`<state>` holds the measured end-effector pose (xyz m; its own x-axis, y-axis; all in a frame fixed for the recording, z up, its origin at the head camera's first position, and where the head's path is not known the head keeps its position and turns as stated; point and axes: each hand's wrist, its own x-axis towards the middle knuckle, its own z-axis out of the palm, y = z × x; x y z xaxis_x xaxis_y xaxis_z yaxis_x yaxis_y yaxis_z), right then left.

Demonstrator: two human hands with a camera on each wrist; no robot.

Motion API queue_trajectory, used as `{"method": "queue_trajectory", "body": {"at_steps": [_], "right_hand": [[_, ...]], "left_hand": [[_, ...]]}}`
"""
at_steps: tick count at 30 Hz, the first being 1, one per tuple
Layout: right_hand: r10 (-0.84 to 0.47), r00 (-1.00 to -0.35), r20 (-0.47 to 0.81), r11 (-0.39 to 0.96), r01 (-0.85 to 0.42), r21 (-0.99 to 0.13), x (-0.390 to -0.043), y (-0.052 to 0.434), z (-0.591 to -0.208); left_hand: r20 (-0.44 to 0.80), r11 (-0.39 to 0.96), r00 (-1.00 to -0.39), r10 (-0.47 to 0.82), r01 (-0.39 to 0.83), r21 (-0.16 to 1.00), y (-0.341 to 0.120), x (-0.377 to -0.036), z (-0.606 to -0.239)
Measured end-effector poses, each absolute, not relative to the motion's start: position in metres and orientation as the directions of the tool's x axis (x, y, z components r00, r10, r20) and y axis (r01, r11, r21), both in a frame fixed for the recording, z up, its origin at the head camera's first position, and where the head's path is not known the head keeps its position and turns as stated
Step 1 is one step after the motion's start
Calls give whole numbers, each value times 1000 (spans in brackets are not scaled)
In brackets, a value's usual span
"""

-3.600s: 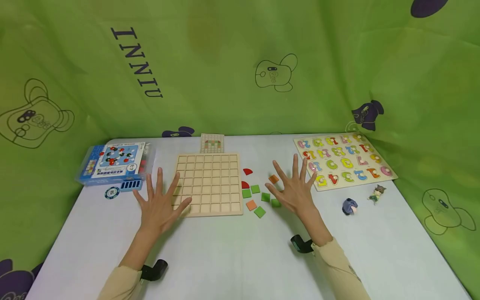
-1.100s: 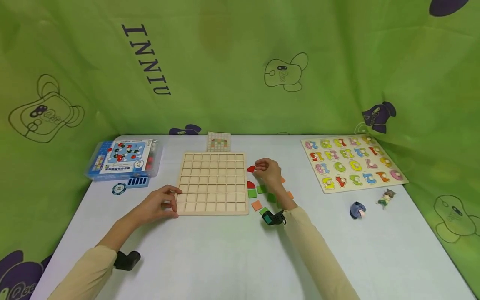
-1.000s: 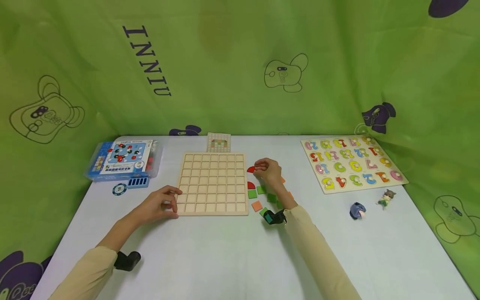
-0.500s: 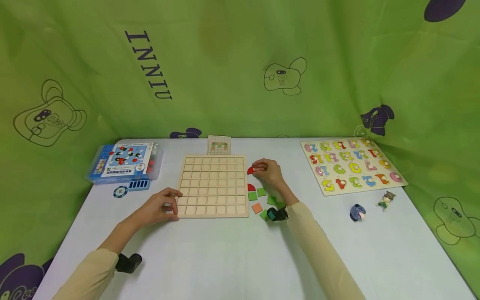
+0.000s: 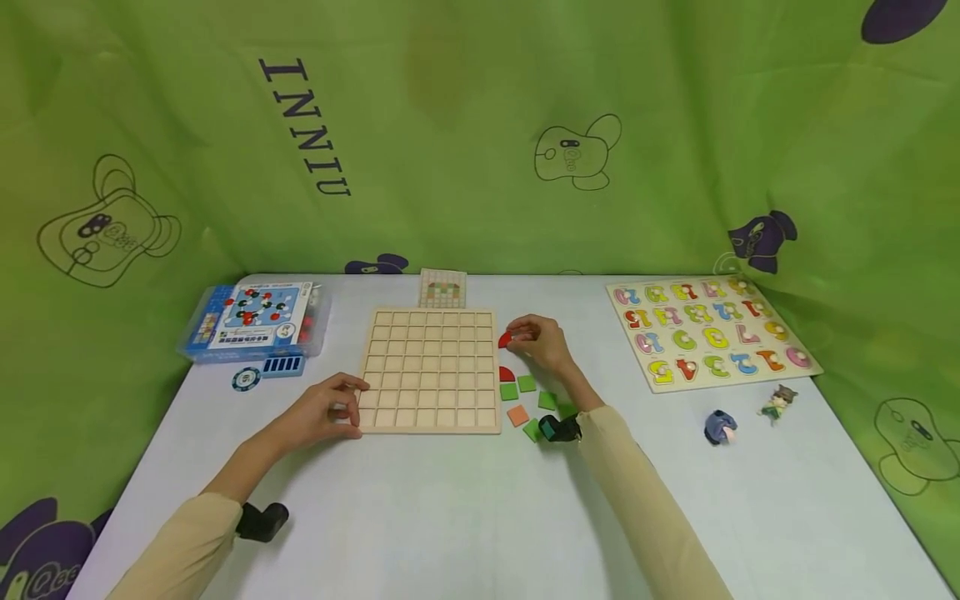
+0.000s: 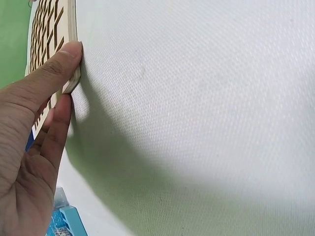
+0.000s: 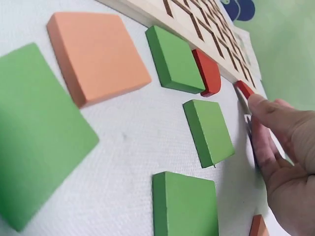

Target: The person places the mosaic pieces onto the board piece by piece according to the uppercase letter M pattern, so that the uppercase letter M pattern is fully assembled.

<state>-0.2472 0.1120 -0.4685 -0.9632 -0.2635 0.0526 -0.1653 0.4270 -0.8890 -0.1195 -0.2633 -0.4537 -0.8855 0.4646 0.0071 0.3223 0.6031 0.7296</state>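
A square wooden grid board (image 5: 430, 372) lies flat on the white table. My left hand (image 5: 321, 414) grips its near left corner, thumb (image 6: 72, 50) on the near edge and fingers round the left side. Beyond the board's right edge, my right hand (image 5: 543, 343) pinches a red quarter-circle block (image 5: 505, 340) between thumb and fingertips; the fingers cover part of it. A second red quarter-circle block (image 5: 507, 375) lies just nearer, beside the board. Several green square blocks (image 7: 207, 130) and an orange one (image 7: 98, 54) are scattered below the right hand.
A small pattern card (image 5: 442, 289) lies behind the board. At the left are a boxed molecule set (image 5: 258, 321), a blue striped piece (image 5: 282, 367) and a round chip (image 5: 246, 379). A number puzzle (image 5: 708, 333) and two small figurines (image 5: 720, 427) stand right.
Both hands, earlier spread open above the table, have come down. The left has taken hold of the board's corner; the right has reached the farther red block and now pinches it.
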Motion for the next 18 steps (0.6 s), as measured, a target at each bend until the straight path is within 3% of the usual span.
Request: {"method": "queue_trajectory", "body": {"at_steps": [11,18], "right_hand": [[-240,-970,-35,231,-22,-973,-247,118,-471],[-212,-976,-54,207,9,-978,-241,115,-469]], "left_hand": [[17,607,-892,452,321,727,-262,-118,-451],[19,595,-894,447,313,740,-263,-116,-451]]}}
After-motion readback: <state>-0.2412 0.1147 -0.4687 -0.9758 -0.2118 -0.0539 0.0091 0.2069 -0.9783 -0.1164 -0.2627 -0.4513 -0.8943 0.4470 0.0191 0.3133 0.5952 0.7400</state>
